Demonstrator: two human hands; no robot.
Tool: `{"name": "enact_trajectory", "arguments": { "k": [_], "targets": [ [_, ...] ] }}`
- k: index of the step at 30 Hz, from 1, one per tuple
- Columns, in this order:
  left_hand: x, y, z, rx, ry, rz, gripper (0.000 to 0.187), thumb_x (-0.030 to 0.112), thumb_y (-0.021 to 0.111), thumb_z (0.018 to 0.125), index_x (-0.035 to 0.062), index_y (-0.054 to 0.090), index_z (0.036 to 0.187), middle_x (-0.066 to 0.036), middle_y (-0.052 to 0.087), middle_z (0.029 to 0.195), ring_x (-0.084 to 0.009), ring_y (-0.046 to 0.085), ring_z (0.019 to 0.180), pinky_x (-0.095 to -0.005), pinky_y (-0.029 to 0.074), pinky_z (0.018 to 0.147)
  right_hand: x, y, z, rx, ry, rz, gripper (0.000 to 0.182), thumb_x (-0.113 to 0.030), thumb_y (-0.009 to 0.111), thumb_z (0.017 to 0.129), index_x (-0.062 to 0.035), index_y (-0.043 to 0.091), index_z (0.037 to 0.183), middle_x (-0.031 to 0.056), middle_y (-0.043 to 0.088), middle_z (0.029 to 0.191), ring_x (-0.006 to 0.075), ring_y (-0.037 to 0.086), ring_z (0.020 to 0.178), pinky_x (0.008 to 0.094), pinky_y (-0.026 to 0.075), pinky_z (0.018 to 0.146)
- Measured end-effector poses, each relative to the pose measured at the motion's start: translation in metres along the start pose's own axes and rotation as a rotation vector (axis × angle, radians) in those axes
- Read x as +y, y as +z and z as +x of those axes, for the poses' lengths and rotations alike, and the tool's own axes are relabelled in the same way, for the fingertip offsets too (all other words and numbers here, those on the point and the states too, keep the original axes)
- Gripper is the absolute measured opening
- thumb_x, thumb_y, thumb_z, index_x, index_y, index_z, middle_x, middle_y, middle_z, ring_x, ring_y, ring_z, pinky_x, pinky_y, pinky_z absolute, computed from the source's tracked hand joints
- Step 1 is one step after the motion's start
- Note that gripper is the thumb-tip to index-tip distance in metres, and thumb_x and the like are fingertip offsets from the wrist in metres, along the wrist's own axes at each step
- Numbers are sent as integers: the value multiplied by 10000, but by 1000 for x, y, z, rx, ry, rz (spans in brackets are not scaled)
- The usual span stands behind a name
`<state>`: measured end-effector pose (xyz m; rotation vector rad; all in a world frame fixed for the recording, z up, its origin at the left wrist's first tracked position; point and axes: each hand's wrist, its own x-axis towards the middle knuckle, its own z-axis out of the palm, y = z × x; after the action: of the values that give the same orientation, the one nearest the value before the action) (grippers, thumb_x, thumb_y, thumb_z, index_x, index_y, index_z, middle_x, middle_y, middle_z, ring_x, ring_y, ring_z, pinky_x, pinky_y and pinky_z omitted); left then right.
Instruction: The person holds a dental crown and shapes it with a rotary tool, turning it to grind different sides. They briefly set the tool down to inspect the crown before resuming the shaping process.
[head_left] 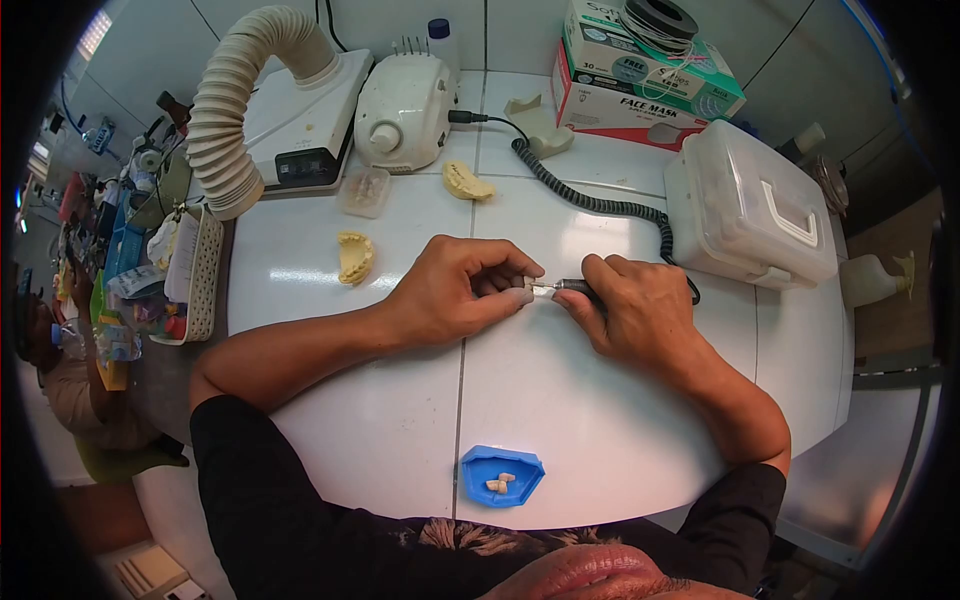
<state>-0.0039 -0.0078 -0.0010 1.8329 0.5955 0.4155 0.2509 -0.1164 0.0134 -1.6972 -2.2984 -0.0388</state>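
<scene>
My left hand [450,295] is closed, its thumb and fingertips pinching a small tooth-coloured dental piece [530,284]. My right hand [645,308] wraps round a dark rotary handpiece [577,287], whose metal tip meets the piece or sits right at it. The fingers hide most of the piece, so its exact shape cannot be made out. Near the table's front edge, a blue tray [474,492] holds several small tooth-coloured pieces [501,484]. Beyond my left hand lie two yellowish plaster dental models, one curved model [355,257] and another model [466,181] farther back.
A coiled cord [590,204] runs from a white control unit [402,112] towards my right hand. At back left stands a suction box with a ribbed hose [222,130]. A white case [750,205] and mask boxes [630,110] are at right. Another person [90,390] sits far left.
</scene>
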Motion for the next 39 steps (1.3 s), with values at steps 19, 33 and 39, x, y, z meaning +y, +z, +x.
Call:
{"name": "enact_trajectory", "arguments": {
  "k": [19,33,39],
  "targets": [
    [-2,1,0,-2,-15,-3,273,106,804,1012,-3,807,1262,-107,839,1054,-108,753,895,-273,607,826,-1,0,1,2,-12,-14,461,-511,761,1030,-84,707,864,70,672,662,296,658,510,436,510,495],
    [0,1,1,-2,-14,18,266,117,817,1012,2,810,1252,-96,838,1048,-103,747,897,-273,602,814,1,2,0,0,-16,-8,462,-522,748,1035,-88,722,879,77,688,670,300,664,511,442,508,485],
    [-1,1,1,-3,-7,9,262,116,818,1012,0,810,1246,-95,836,1042,-102,746,891,-273,603,811,1,2,0,-3,-15,-14,462,-519,751,1033,-86,723,872,79,693,668,296,667,511,442,507,482]
  ]
}}
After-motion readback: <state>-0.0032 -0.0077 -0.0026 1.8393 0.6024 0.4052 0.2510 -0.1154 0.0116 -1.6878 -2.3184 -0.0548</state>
